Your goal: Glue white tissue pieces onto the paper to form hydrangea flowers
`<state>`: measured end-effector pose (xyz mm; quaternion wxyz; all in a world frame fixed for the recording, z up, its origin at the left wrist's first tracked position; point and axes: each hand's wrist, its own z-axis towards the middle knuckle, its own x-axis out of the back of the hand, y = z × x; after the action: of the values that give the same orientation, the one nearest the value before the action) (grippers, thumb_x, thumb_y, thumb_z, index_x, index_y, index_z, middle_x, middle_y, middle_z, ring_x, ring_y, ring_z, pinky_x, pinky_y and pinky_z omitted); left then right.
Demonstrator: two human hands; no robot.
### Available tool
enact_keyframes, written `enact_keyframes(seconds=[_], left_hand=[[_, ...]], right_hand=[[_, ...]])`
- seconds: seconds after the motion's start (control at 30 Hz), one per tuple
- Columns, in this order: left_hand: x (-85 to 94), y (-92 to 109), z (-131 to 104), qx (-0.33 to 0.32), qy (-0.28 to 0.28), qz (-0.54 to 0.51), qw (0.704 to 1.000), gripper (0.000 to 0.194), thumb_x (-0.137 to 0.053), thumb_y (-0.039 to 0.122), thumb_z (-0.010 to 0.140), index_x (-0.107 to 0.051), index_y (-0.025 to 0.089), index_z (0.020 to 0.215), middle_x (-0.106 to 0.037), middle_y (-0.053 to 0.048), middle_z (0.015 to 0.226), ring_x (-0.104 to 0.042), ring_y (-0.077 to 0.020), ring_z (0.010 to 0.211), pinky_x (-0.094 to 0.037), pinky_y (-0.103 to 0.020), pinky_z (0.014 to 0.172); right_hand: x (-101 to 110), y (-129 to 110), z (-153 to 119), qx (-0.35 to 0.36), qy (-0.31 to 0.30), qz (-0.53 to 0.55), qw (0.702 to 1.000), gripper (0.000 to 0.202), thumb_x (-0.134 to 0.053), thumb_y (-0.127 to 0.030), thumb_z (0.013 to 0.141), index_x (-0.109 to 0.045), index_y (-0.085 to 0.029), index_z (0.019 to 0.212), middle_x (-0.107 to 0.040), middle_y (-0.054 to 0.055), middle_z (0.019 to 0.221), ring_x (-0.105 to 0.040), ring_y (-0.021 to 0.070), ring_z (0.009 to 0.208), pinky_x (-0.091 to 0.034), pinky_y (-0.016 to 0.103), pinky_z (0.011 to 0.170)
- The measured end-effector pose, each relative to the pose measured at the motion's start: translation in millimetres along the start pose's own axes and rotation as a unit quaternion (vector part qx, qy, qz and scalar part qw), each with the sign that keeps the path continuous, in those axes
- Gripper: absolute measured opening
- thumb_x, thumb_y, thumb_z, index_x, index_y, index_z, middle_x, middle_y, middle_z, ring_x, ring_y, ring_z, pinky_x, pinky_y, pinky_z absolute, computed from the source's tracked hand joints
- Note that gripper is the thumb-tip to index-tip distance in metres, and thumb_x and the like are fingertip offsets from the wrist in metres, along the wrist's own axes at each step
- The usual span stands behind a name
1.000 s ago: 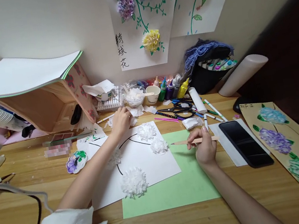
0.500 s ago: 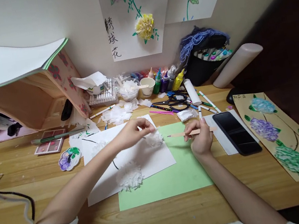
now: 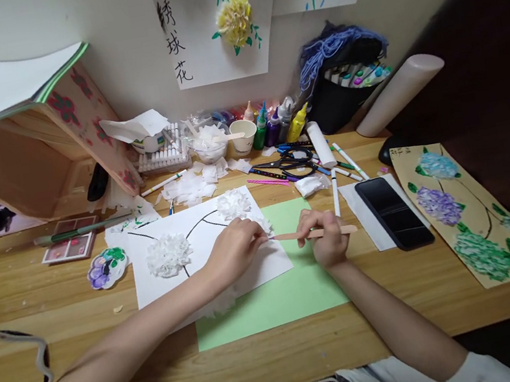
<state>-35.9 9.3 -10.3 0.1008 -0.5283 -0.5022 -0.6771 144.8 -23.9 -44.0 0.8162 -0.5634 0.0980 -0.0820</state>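
Through the right grip, a pencil.

A wooden table with a light striped grain carries, toward its middle, a green sheet and a white sheet that overlaps it and lies partly on the bare wood. To the left are a flower-shaped palette, a paint box and a large open box; along the back stand a clear bowl, a paper cup, paint bottles and a black bin. Before these lie paper scraps, scissors and pink sticks, while at the right a black phone overlaps a white paper near a tan flower picture.
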Motion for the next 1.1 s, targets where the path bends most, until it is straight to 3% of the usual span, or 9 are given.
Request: enact_keyframes(seconds=[0.13, 0.27, 0.43, 0.6, 0.73, 0.9, 1.1], left_hand=[[-7.3, 5, -8, 0.005, 0.01, -0.001, 1.0, 0.014, -0.048, 0.026, 0.087, -0.059, 0.018, 0.083, -0.063, -0.003, 0.082, -0.053, -0.0171, 0.08, -0.04, -0.027, 0.067], [-18.0, -3, -4, 0.017, 0.063, 0.101, 0.993, 0.018, -0.044, 0.024, 0.088, -0.059, 0.017, 0.082, -0.063, -0.005, 0.082, -0.051, -0.0193, 0.08, -0.039, -0.03, 0.068], [-22.7, -9, 2, -0.003, 0.09, 0.177, 0.98, 0.019, -0.041, 0.021, 0.089, -0.058, 0.016, 0.082, -0.061, -0.005, 0.081, -0.049, -0.0194, 0.078, -0.038, -0.03, 0.066], [-20.3, -11, 4, 0.0, 0.088, 0.191, 0.978, 0.019, -0.04, 0.022, 0.09, -0.058, 0.016, 0.085, -0.062, -0.005, 0.084, -0.05, -0.0195, 0.079, -0.038, -0.03, 0.068], [-5.3, -22, 6, 0.079, 0.095, 0.207, 0.971, 0.024, -0.039, 0.028, 0.09, -0.06, 0.015, 0.088, -0.064, -0.007, 0.086, -0.053, -0.0214, 0.081, -0.038, -0.031, 0.068], [21.0, -41, 6, 0.195, 0.013, 0.186, 0.963, 0.013, -0.054, 0.027, 0.08, -0.064, 0.018, 0.079, -0.067, -0.005, 0.084, -0.058, -0.0222, 0.081, -0.036, -0.029, 0.059], [27.4, -45, 7, 0.225, -0.044, 0.172, 0.958, 0.01, -0.059, 0.026, 0.073, -0.067, 0.02, 0.075, -0.069, -0.004, 0.083, -0.06, -0.023, 0.082, -0.036, -0.028, 0.057]], right_hand=[[2, -3, 2, -0.011, 0.028, 0.033, 0.999, 0.055, -0.027, -0.045, 0.09, -0.054, -0.021, 0.048, -0.044, 0.0, 0.033, -0.038, 0.0132, 0.037, -0.031, 0.03, 0.043], [0, 2, 0, -0.002, -0.05, -0.025, 0.998, 0.054, -0.027, -0.04, 0.093, -0.057, -0.02, 0.053, -0.049, 0.0, 0.04, -0.045, 0.0128, 0.043, -0.033, 0.029, 0.046], [-3, 5, -3, 0.057, -0.114, -0.156, 0.98, 0.045, -0.029, -0.028, 0.094, -0.057, -0.02, 0.059, -0.054, 0.0, 0.05, -0.051, 0.0118, 0.052, -0.039, 0.028, 0.055], [-6, 8, -3, 0.091, -0.134, -0.189, 0.969, 0.04, -0.031, -0.026, 0.094, -0.055, -0.02, 0.062, -0.055, 0.0, 0.052, -0.05, 0.0124, 0.054, -0.039, 0.028, 0.056], [-8, 10, -5, 0.068, -0.121, -0.195, 0.971, 0.039, -0.031, -0.028, 0.093, -0.055, -0.02, 0.063, -0.055, -0.001, 0.052, -0.052, 0.0128, 0.054, -0.041, 0.027, 0.057], [-11, 12, -6, 0.023, -0.102, -0.195, 0.975, 0.042, -0.031, -0.033, 0.093, -0.054, -0.02, 0.061, -0.055, -0.001, 0.053, -0.055, 0.013, 0.054, -0.042, 0.027, 0.056], [-18, 10, -6, -0.031, -0.089, -0.225, 0.97, 0.041, -0.031, -0.033, 0.094, -0.054, -0.02, 0.063, -0.054, -0.001, 0.05, -0.055, 0.0126, 0.052, -0.042, 0.025, 0.053]])
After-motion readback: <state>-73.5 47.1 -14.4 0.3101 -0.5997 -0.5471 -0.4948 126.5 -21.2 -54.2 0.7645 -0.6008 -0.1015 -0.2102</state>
